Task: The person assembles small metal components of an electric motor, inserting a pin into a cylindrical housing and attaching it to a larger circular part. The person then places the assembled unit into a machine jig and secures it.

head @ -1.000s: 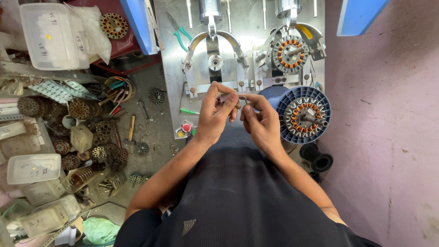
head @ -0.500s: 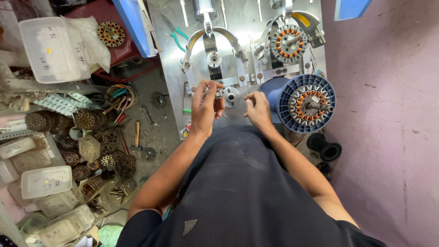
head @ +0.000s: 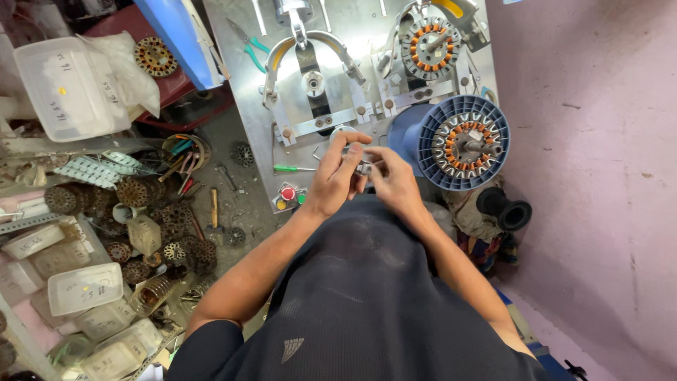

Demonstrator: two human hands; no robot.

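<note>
The left hand point(head: 337, 176) and right hand point(head: 392, 180) meet in front of the person's chest, fingertips pinched together on a small silvery metal part point(head: 364, 167) held between them; just right of the right hand stands a blue ribbed round cup holding a copper-wound stator point(head: 462, 142); beyond both hands lies the grey steel winding jig plate point(head: 240, 70).
</note>
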